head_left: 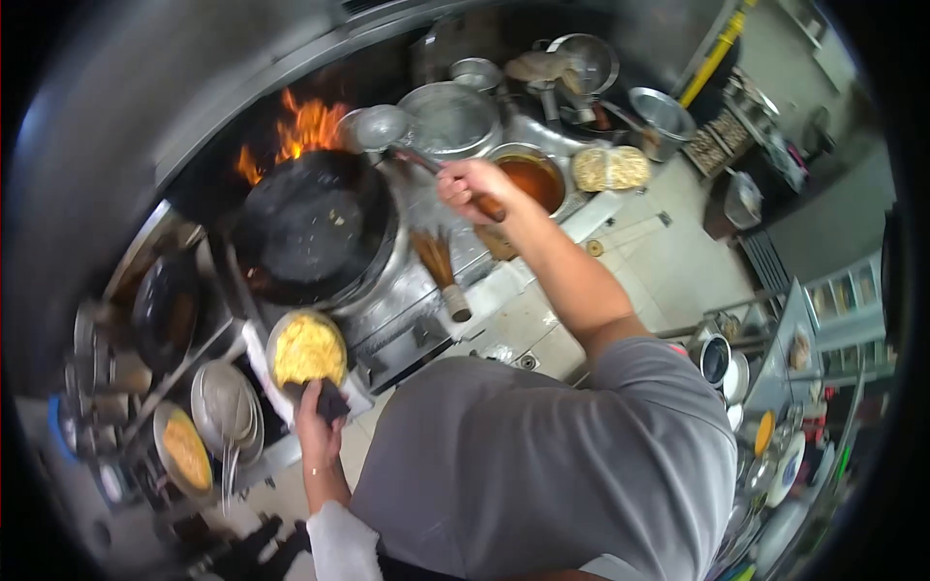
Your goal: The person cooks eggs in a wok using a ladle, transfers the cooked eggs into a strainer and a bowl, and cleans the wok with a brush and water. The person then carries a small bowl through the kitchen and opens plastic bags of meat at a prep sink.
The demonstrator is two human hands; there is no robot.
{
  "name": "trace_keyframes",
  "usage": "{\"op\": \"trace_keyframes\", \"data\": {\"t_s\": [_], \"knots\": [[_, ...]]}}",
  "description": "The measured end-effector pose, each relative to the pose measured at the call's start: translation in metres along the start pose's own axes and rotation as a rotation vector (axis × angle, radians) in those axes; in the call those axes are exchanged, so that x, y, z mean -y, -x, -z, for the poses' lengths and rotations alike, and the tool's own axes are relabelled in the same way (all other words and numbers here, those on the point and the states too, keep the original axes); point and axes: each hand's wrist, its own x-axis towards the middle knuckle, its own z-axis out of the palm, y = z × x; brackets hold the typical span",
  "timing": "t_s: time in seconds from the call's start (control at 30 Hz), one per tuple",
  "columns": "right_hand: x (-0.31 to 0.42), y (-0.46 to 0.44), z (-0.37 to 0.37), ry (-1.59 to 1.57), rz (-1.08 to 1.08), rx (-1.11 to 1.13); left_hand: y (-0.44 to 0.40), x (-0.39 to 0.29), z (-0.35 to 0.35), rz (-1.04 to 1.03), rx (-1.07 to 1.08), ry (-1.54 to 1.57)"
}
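Observation:
My right hand (475,191) is closed round the brown handle of a ladle (383,128). The ladle's round metal bowl is above the far right of the wok, beside a large metal pot (448,121). Low on the left, my left hand (318,431) grips a dark, folded cloth-like pad (332,401) at the near rim of a round pan of yellow scrambled egg (308,351). What the pad covers is hidden. The black wok (310,232) sits on the burner with a few pale scraps inside. Orange flames (305,131) rise behind it.
A bamboo wok brush (443,276) lies on the steel counter right of the wok. Beyond it are a pot of red-orange liquid (533,179) and wrapped noodles (610,169). Strainers (228,407) and another food-filled bowl (184,450) stand at lower left.

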Motion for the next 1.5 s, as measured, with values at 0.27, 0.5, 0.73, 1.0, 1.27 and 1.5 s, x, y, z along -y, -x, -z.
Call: {"op": "trace_keyframes", "data": {"t_s": [0.27,0.5,0.73,1.0,1.27,1.5], "knots": [[-0.057,0.021,0.012,1.093,0.18,-0.214,0.012,0.011,-0.05,0.033,0.102,-0.077],[-0.159,0.07,0.178,1.711,0.445,-0.479,0.039,0.037,-0.043,0.08,-0.046,-0.088],[-0.201,0.041,0.211,2.288,0.444,-0.674,0.039,0.035,-0.046,0.098,-0.077,-0.145],[-0.156,0.047,0.108,1.245,-0.031,-0.326,0.017,0.003,-0.021,0.019,0.008,-0.132],[-0.126,-0.041,-0.039,1.763,0.424,-0.005,0.002,0.008,0.058,0.032,-0.114,0.053],[-0.223,-0.295,-0.123,1.641,0.188,-0.12,-0.008,0.001,0.084,0.051,-0.122,0.121]]}}
